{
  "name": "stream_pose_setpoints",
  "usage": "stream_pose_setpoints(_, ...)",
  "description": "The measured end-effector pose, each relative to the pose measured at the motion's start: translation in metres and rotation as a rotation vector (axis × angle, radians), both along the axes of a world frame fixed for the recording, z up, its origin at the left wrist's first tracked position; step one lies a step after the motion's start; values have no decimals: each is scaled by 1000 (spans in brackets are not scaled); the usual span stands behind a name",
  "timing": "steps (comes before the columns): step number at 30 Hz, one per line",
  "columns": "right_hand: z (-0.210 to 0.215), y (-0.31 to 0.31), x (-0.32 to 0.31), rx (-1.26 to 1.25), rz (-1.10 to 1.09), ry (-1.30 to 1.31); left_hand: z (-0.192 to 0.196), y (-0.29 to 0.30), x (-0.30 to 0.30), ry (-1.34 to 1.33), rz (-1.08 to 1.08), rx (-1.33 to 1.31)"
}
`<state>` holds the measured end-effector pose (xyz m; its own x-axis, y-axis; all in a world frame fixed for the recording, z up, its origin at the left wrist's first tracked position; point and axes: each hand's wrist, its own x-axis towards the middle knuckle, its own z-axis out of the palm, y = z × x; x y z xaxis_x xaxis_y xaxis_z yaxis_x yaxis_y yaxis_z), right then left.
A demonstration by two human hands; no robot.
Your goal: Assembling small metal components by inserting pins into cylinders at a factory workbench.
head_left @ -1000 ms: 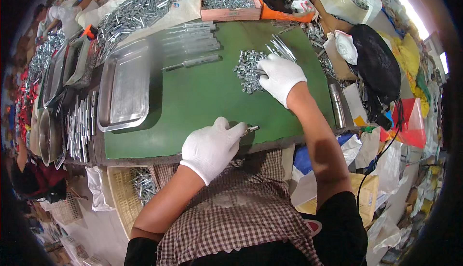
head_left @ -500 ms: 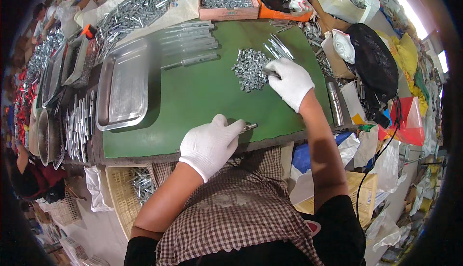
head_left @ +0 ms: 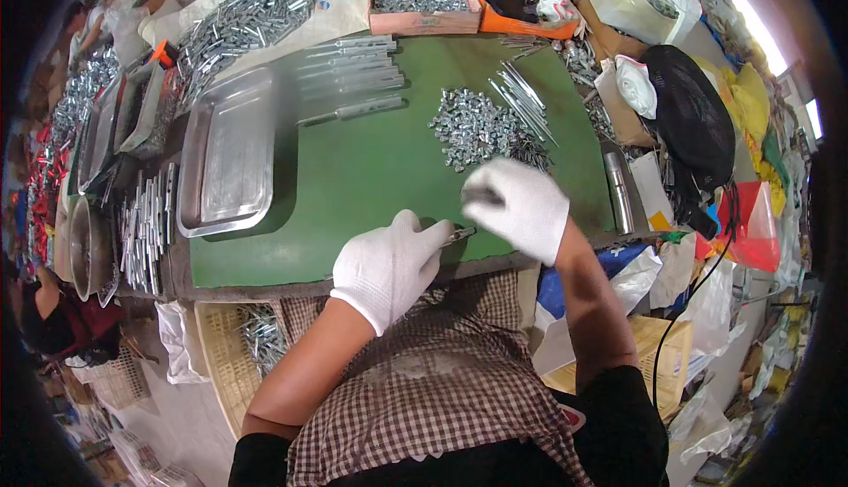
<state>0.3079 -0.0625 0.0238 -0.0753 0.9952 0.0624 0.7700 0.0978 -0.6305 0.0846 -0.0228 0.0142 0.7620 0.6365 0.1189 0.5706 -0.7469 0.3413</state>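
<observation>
My left hand [head_left: 389, 262], in a white glove, is closed around a thin metal rod [head_left: 461, 234] above the near edge of the green mat [head_left: 353, 195]. Only the rod's tip shows past the fingertips. Just right of that tip is my gloved right hand [head_left: 523, 210], fingers curled and somewhat blurred. A dark patch shows at its fingertips; what it holds, if anything, I cannot make out. Behind it lies a heap of small shiny metal pieces [head_left: 473, 125], partly hidden by the glove. Several long thin metal rods [head_left: 523, 102] lie beside the heap.
An oblong metal tray [head_left: 225, 155] stands at left. Several metal rods in a row [head_left: 353, 110] lie behind it to the right. Far back are a pink box of metal parts [head_left: 422, 20] and an orange tray [head_left: 530, 27]. A metal cylinder [head_left: 618, 191] lies at the right edge.
My right hand has come from the heap of metal pieces back toward me, close to the rod's tip. My left hand has stayed nearly in place, closed on the rod.
</observation>
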Motion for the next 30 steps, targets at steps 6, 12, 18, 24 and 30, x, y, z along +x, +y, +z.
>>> stream_pose_setpoints(6,-16,-31,-22,-23,-41,44,3,-2,1,5,-14,-33)
stream_pose_setpoints(12,-12,-25,-18,-64,-7,-44,1,0,-1,28,-9,-42)
stream_pose_setpoints(18,-23,22,18,188,-399,-225,1,-1,1,6,-8,-13)
stream_pose_setpoints(24,-26,10,5,28,-400,-318,-1,-3,1,0,0,-9)
stream_pose_setpoints(30,-20,-26,-11,66,-167,86,-1,1,0,-3,-9,-38)
